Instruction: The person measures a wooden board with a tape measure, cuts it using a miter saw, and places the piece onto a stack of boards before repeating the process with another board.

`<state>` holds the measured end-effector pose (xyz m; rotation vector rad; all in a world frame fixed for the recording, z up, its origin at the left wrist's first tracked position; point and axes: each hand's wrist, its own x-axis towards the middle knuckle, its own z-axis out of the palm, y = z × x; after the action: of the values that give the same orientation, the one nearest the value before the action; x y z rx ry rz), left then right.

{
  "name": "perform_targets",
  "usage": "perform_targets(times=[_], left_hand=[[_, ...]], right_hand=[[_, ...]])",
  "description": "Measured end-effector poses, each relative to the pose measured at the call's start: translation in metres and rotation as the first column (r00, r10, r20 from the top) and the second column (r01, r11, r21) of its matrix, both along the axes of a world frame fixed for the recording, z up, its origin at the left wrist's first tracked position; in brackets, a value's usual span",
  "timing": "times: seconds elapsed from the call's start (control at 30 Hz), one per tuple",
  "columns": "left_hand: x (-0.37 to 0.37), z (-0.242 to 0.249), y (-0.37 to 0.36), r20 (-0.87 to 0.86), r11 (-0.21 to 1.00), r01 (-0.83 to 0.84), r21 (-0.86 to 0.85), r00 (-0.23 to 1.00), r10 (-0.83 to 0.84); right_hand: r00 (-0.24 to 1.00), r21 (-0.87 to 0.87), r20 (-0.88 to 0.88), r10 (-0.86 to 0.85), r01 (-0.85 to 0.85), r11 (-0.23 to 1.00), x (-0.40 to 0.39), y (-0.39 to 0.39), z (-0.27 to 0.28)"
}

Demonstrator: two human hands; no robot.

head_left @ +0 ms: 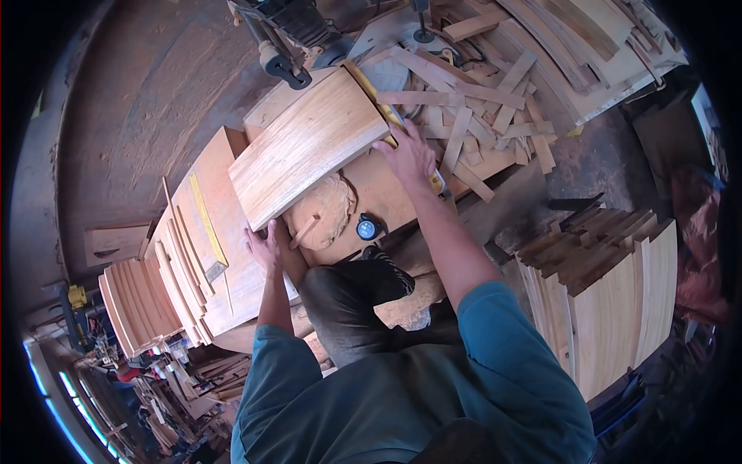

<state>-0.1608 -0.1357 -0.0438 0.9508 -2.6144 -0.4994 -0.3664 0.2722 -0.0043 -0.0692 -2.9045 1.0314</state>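
Observation:
A wide, pale wooden board (pixel 309 135) lies at a slant on the workbench in front of me. My left hand (pixel 264 247) grips its near left corner, fingers wrapped at the edge. At the opposite end, my right hand (pixel 411 155) holds the board's right corner, beside a long yellow straight bar (pixel 363 83) that runs along that end. Part of the bar is hidden under my right hand and forearm. A small round tape measure (pixel 368 227), black and blue, rests below the board, near my bent knee.
Loose wood strips (pixel 464 108) are heaped to the right of the board. A yellow-bladed try square (pixel 207 220) lies on the left panel, near several thin strips (pixel 182 259). Stacked boards (pixel 618 301) stand at right. A dark machine (pixel 290 35) overhangs the far edge.

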Motion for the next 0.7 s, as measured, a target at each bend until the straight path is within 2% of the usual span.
perform_targets(times=[0.2, 0.27, 0.47, 0.7], left_hand=[[-0.001, -0.005, 0.0, 0.017, 0.997, -0.038, -0.064, 0.999, 0.039], [-0.002, -0.003, 0.001, 0.023, 0.997, -0.044, -0.056, 0.999, 0.045], [-0.003, 0.009, 0.011, 0.004, 0.999, -0.033, -0.019, 0.999, 0.034], [-0.004, 0.032, 0.03, -0.076, 0.998, 0.009, 0.054, 0.997, -0.005]], right_hand=[[0.999, -0.043, -0.027, -0.034, 0.033, 0.999, 0.001, 0.001, 0.009], [0.994, -0.111, 0.063, -0.092, 0.098, 0.989, 0.0, 0.001, 0.014], [0.991, -0.074, -0.024, -0.128, 0.126, 0.989, 0.0, -0.003, 0.004], [0.994, -0.055, 0.017, -0.11, 0.111, 0.992, 0.001, -0.002, 0.01]])
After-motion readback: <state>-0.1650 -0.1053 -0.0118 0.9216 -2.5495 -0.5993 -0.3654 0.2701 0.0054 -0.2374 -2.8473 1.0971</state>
